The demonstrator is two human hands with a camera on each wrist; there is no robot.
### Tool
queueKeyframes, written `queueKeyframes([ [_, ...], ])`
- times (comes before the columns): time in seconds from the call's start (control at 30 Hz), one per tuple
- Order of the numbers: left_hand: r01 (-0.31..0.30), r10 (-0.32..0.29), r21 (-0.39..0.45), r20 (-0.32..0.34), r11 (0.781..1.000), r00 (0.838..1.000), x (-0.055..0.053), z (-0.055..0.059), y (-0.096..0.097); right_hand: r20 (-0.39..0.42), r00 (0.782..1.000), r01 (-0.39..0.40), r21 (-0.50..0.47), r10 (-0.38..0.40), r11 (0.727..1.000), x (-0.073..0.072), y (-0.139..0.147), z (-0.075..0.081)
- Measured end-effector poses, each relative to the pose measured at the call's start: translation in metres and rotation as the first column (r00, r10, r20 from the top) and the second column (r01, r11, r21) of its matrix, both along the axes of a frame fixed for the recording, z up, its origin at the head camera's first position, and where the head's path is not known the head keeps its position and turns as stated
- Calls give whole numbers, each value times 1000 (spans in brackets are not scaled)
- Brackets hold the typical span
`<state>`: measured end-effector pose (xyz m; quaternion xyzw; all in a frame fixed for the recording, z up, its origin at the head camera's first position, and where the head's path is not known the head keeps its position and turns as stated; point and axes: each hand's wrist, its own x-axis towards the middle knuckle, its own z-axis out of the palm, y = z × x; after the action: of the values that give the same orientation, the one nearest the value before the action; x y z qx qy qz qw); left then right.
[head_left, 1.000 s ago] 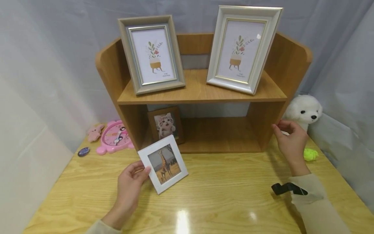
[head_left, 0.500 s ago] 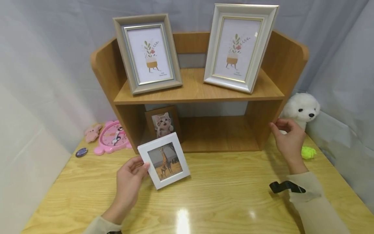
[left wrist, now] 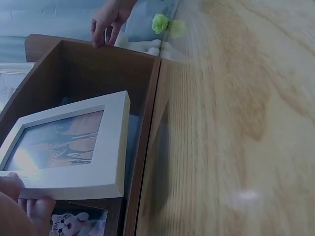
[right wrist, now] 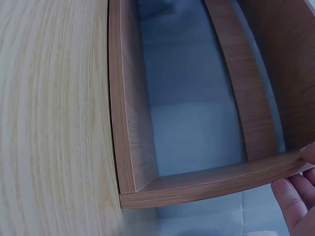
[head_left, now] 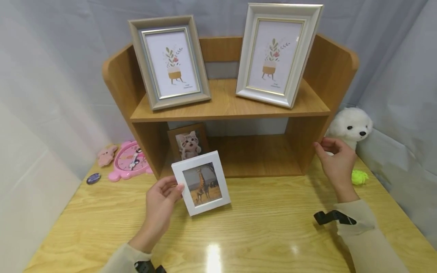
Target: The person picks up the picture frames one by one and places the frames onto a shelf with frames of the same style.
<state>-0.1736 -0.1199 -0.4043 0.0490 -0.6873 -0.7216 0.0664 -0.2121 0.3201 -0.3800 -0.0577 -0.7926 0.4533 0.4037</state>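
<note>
My left hand [head_left: 158,206] pinches the left edge of a white photo frame [head_left: 206,185] with a giraffe picture, thumb in front and fingers behind. The frame is tilted, in front of the lower left of a wooden desktop shelf [head_left: 228,113]. Behind it on the lower shelf, partly hidden, leans a brown photo frame [head_left: 189,143] with a kitten picture. My right hand [head_left: 338,165] grips the front edge of the shelf's right side panel. In the right wrist view, the thumb and fingers [right wrist: 290,201] lie on either side of that panel [right wrist: 221,184].
On the upper shelf stand a beige photo frame [head_left: 170,62] and a silver-white photo frame [head_left: 278,57]. Left of the shelf lie a pink clock [head_left: 128,163], a pink toy [head_left: 106,155] and a dark oval object [head_left: 93,178]. A white plush dog [head_left: 351,123] and a yellow-green object [head_left: 359,177] are at right.
My left hand has carried the white photo frame rightward and slightly up, and the frame is less tilted. My right hand keeps its grip on the shelf panel. The head view has shifted slightly.
</note>
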Motion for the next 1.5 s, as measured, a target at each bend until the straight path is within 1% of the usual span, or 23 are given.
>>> queueKeyframes([
  [0.1,13,-13,11,-3,1000,1000,-4,0,6,6,1000,6,-10,-6,1000,0,0,0],
  [0.23,44,-44,12,-25,999,999,-11,1,14,3,1000,21,-22,-20,1000,-1,1,1],
  [0.37,68,-68,0,-46,998,997,-17,1,22,-26,999,27,-19,-28,999,0,1,2],
  [0.57,85,-85,-6,-72,996,994,-22,2,30,-88,995,38,-10,-39,999,1,-2,4],
  [0.67,95,-95,-1,-77,996,993,-26,3,34,-100,994,35,-13,-36,999,1,-3,4],
  [0.8,109,-109,-8,-76,994,991,-31,4,39,-92,995,29,-18,-30,999,1,-2,3],
  [1.0,136,-141,-55,-96,989,985,-41,7,48,-69,997,17,-19,-18,1000,0,-1,4],
  [1.13,163,-170,-71,-104,984,980,-46,10,56,-75,997,-15,-41,12,999,-2,-1,5],
  [1.3,161,-172,-96,-121,982,978,-52,11,66,-82,996,-44,-76,38,996,-3,-1,5],
  [1.37,167,-177,-96,-115,981,977,-56,12,71,-80,996,-40,-87,33,995,-2,-1,5],
  [1.47,185,-192,-73,-97,980,977,-62,13,79,-72,997,-32,-104,24,994,-1,-1,4],
  [1.5,192,-197,-64,-94,979,976,-64,13,82,-74,997,-38,-112,30,993,2,-3,7],
])
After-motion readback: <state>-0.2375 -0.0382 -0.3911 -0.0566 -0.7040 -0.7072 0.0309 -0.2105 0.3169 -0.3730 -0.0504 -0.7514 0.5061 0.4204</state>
